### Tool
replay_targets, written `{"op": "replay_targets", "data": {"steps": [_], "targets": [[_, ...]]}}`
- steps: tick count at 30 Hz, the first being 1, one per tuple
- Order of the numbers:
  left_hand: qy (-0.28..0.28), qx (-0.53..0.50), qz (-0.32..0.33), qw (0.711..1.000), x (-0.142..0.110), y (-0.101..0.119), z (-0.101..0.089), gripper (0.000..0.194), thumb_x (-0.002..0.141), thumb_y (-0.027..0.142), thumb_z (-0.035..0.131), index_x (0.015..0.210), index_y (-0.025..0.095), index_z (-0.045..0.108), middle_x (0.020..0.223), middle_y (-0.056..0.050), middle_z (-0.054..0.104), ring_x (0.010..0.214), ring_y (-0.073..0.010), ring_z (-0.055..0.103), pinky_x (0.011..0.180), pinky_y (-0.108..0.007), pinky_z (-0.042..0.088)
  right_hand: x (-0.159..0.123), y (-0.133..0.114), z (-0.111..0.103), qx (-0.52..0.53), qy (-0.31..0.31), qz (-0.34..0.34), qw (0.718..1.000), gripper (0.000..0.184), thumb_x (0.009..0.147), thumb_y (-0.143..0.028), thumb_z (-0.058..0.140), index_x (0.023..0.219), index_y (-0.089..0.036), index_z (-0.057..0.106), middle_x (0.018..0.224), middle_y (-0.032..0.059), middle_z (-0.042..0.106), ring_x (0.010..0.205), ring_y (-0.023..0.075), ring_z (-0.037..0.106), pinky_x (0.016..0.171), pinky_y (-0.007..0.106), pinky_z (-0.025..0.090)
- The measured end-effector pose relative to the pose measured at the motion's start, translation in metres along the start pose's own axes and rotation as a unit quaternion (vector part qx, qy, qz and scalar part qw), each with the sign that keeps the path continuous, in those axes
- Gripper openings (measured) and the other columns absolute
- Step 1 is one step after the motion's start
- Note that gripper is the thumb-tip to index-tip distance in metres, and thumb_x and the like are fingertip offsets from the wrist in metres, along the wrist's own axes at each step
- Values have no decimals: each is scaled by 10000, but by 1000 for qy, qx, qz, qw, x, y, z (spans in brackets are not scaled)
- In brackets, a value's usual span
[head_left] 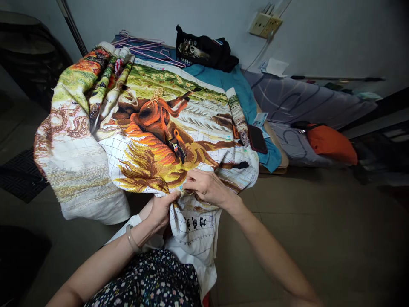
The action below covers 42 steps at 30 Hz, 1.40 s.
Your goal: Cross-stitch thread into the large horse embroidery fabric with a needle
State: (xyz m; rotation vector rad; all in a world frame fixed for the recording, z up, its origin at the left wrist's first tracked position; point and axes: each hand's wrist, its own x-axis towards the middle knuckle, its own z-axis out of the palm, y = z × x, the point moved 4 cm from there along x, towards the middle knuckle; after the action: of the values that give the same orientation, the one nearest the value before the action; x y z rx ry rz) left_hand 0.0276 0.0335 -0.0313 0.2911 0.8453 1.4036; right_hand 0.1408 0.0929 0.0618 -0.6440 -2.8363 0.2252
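A large cross-stitch cloth [198, 115] lies spread before me, with stitched orange, brown and yellow shapes like horses and a white gridded ground. Its near part hangs over my lap, showing dark stitched characters. My left hand [162, 208] grips a fold of this cloth, thumb on top and the other fingers hidden beneath. Close to its right, my right hand [204, 186] is closed in a pinch just above the fabric. Pale thread shows under its fingertips; whether a needle is in them I cannot tell. Loose orange thread [155, 99] lies on the stitched area.
Rolled cloth ends lie at the left and at the right [237, 113]. A dark phone [257, 139] rests beside the right roll. Behind are pink hangers [143, 44], a black bag [204, 49] and a wall socket [265, 24]. An orange bag [332, 144] sits farther right.
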Motion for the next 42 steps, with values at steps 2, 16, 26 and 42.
{"op": "replay_targets", "data": {"steps": [2, 16, 26, 42], "targets": [[1, 1, 3, 1000, 0, 0, 0, 468, 573, 187, 791, 1018, 148, 653, 869, -47, 722, 870, -222, 661, 982, -414, 418, 0, 5, 1, 46, 12, -9, 999, 277, 885, -70, 449, 814, -180, 693, 766, 27, 513, 697, 130, 451, 610, 243, 307], [-5, 13, 15, 1000, 4, -1, 1, 425, 598, 191, 770, 1004, 151, 652, 870, -56, 718, 925, -231, 646, 991, -422, 400, 3, 21, 11, 185, 29, -23, 982, 273, 861, -64, 463, 821, -167, 713, 754, 27, 556, 688, 115, 508, 627, 234, 387], [1, 10, 15, 1000, 3, -1, -1, 439, 588, 195, 785, 1007, 170, 656, 862, -44, 713, 927, -227, 641, 972, -407, 408, 6, 17, 9, 129, 32, -52, 990, 276, 880, -74, 449, 784, -166, 691, 759, 34, 538, 695, 126, 481, 638, 244, 369], [36, -9, -58, 998, -1, 0, -7, 223, 526, 270, 797, 636, 136, 658, 600, -3, 639, 616, -150, 577, 705, -311, 465, -7, -47, 19, -183, 98, -16, 978, 203, 937, -134, 407, 834, -138, 582, 870, 101, 598, 760, 178, 484, 664, 328, 329]]}}
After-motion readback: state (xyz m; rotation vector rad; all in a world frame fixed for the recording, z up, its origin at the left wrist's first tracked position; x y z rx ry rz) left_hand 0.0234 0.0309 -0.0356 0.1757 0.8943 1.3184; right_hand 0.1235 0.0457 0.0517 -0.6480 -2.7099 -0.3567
